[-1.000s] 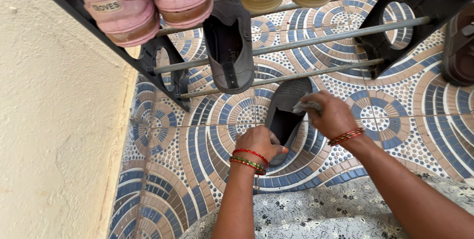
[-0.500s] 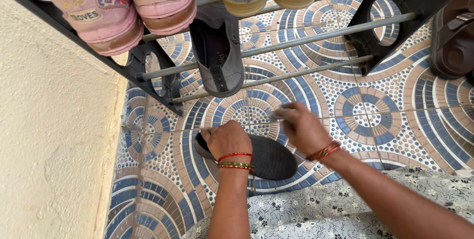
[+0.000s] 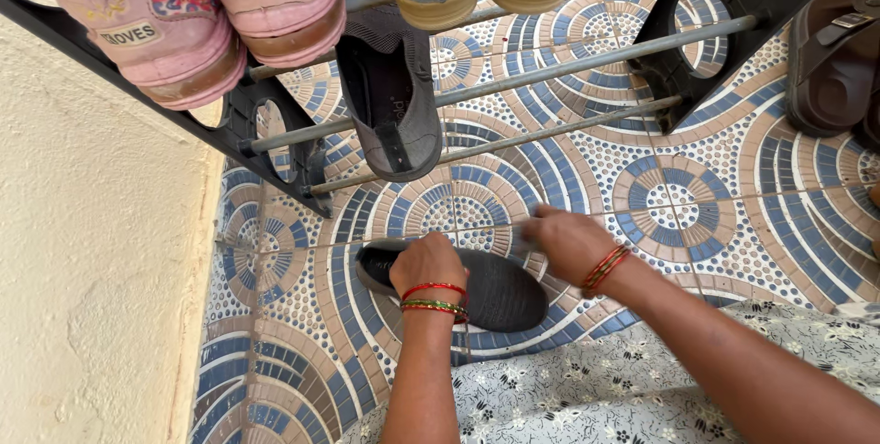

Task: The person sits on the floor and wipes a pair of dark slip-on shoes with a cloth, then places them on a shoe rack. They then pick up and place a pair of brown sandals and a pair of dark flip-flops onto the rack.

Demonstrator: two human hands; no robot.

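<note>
Shoe: I see a dark grey slip-on shoe [image 3: 495,290] lying on the patterned floor tiles [image 3: 733,224], just in front of my knees, its length running left to right and its opening toward the left.
Left hand: my left hand [image 3: 426,263] rests on the heel end of the shoe, fingers curled down over the rim of the opening; it has hold of the shoe there. Red and green bangles [image 3: 434,300] sit on that wrist.
Right hand: my right hand [image 3: 568,241] is just beyond the toe half of the shoe, fingers pinched shut on a small greyish cloth [image 3: 522,233]. I cannot tell whether the cloth touches the shoe's upper or hangs just above it.
Shoe against grip: the shoe lies between the two hands, heel under the left, toe half just below the right.
Lap: a grey flowered garment [image 3: 596,389] fills the lower edge, near the shoe.
Rack: a black shoe rack with metal bars [image 3: 550,59] stands beyond the hands, well apart from the shoe on the floor.
On the rack: a matching dark grey shoe [image 3: 390,96] hangs over the lower bars; pink children's shoes [image 3: 183,13] sit top left.
Left side: a rough cream wall [image 3: 92,270].
</note>
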